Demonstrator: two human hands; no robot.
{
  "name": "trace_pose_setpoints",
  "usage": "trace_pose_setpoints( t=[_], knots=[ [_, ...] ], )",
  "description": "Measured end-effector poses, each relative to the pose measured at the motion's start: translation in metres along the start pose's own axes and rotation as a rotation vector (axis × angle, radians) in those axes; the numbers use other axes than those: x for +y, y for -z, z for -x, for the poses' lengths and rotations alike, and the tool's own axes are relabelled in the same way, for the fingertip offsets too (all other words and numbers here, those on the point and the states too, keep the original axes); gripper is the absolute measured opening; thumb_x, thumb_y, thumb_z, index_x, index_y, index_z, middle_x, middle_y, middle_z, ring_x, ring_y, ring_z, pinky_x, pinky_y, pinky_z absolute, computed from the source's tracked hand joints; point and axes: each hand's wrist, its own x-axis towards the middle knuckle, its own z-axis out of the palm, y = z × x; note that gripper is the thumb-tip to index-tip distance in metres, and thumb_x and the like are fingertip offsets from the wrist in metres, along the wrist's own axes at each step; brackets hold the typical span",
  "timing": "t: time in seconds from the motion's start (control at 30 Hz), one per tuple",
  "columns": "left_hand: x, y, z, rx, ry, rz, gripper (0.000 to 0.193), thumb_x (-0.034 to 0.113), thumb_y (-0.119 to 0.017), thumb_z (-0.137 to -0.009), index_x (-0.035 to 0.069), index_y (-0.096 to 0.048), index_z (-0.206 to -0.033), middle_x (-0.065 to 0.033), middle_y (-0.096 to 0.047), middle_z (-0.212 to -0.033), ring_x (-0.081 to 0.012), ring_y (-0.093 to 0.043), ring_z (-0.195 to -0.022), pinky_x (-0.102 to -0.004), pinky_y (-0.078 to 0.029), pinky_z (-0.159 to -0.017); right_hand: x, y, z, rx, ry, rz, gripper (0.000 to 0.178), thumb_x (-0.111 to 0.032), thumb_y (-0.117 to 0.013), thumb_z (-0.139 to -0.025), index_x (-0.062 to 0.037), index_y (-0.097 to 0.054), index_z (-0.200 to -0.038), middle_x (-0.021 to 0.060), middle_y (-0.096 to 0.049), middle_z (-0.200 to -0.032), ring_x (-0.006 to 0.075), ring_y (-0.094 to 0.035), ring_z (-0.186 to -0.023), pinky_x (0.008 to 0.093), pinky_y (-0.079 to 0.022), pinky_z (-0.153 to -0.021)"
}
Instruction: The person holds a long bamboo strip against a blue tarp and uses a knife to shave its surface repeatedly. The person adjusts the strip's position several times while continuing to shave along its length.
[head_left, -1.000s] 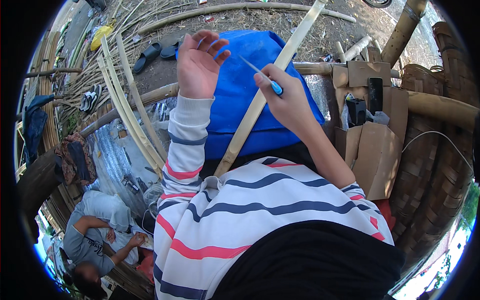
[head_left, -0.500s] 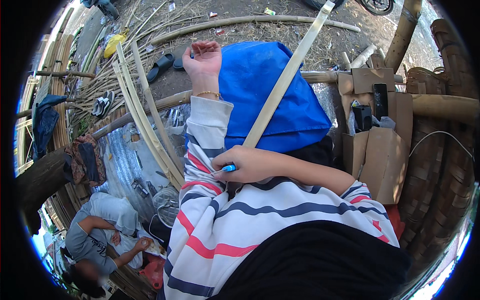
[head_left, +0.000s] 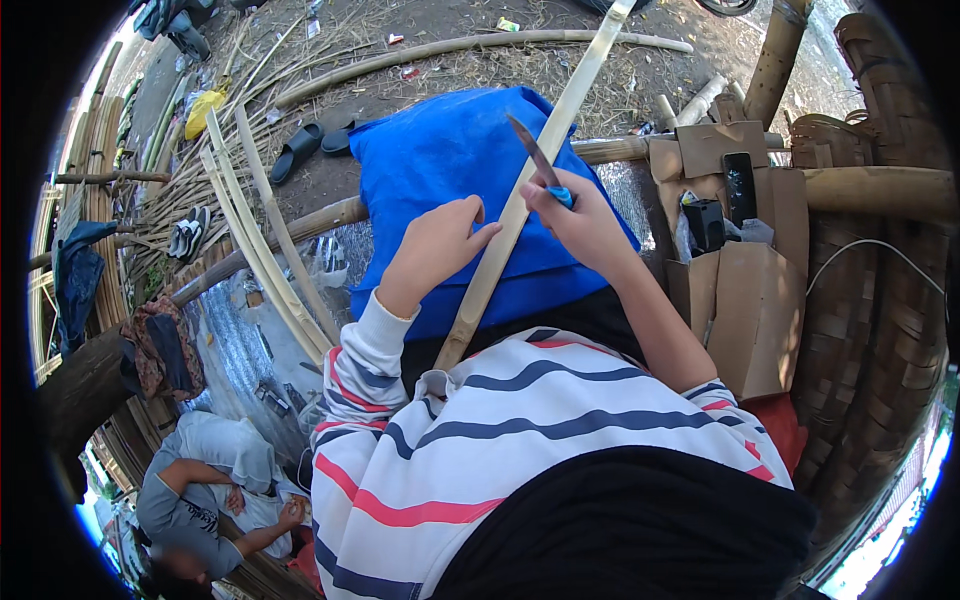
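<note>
A long pale bamboo strip [head_left: 563,125] slants up and away from my lap, across a blue cloth [head_left: 430,150] spread over my legs. My right hand [head_left: 582,222] is closed round the blue handle of a knife [head_left: 533,150]. The knife's blade points up and left, over the strip. On the strip's left side is my left hand [head_left: 437,250], its thumb apart from the bent fingers and reaching to the strip's edge. I see nothing held in it, though the fingertips are partly hidden.
More bamboo strips [head_left: 255,240] lean at my left over a bamboo rail [head_left: 345,212]. A cardboard box [head_left: 750,310] with black items stands at the right, beside woven bamboo panels [head_left: 880,300]. Another person [head_left: 200,480] sits at the lower left. Dark sandals [head_left: 297,152] lie on the ground ahead.
My left arm has come down from its raised place to the strip. My right hand has moved forward and right with the knife, whose blade now points upward over the strip.
</note>
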Motion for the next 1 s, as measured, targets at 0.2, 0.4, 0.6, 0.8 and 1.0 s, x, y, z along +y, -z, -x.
trace_pose_setpoints(
  t=[0.2, 0.4, 0.6, 0.8, 1.0],
  knots=[
    [0.031, -0.042, 0.020, 0.113, 0.073, 0.014, 0.060, 0.041, -0.064, -0.084, -0.002, -0.044, -0.121, -0.0189, -0.059, -0.096, -0.0341, -0.061, -0.080, -0.0410, -0.050, -0.072, 0.045, 0.071, -0.049, 0.443, -0.022, 0.413, 0.029, -0.028, -0.058, -0.090, 0.0009, -0.058, -0.087, 0.0050, -0.053, -0.066, 0.0155, -0.050, -0.062, 0.0302, -0.041, -0.059],
    [0.044, -0.081, 0.012, 0.429, 0.102, -0.179, 0.045, 0.028, -0.064, -0.084, -0.003, -0.048, -0.112, -0.0137, -0.057, -0.084, -0.0254, -0.061, -0.070, -0.0316, -0.053, -0.051, 0.072, 0.089, -0.078, 0.400, -0.009, 0.862, 0.028, -0.027, -0.054, -0.088, 0.0003, -0.060, -0.093, 0.0227, -0.063, -0.082, 0.0410, -0.061, -0.082, 0.0481, -0.046, -0.073],
    [0.040, -0.086, 0.006, 0.421, 0.090, -0.171, 0.039, 0.022, -0.061, -0.086, -0.004, -0.047, -0.112, -0.0151, -0.056, -0.084, -0.0281, -0.061, -0.068, -0.0341, -0.052, -0.050, 0.089, 0.095, -0.092, 0.250, 0.081, 1.136, 0.020, -0.022, -0.055, -0.085, -0.0026, -0.057, -0.084, 0.0226, -0.063, -0.078, 0.0404, -0.063, -0.077, 0.0507, -0.048, -0.070],
    [0.033, -0.085, 0.001, 0.443, 0.066, -0.058, 0.038, 0.022, -0.062, -0.085, -0.004, -0.046, -0.108, -0.0159, -0.056, -0.082, -0.0285, -0.063, -0.059, -0.0332, -0.053, -0.047, 0.098, 0.093, -0.101, 0.265, 0.053, 1.144, 0.025, -0.026, -0.053, -0.086, -0.0022, -0.060, -0.079, 0.0219, -0.063, -0.073, 0.0406, -0.063, -0.072, 0.0501, -0.048, -0.066],
    [0.034, -0.088, -0.002, 0.428, 0.109, -0.016, 0.038, 0.026, -0.061, -0.087, -0.003, -0.045, -0.106, -0.0161, -0.058, -0.079, -0.0300, -0.064, -0.059, -0.0343, -0.053, -0.047, 0.099, 0.089, -0.113, 0.354, -0.024, 1.096, 0.035, -0.031, -0.047, -0.090, -0.0033, -0.066, -0.080, 0.0212, -0.064, -0.076, 0.0402, -0.063, -0.073, 0.0497, -0.049, -0.067]
  ],
)
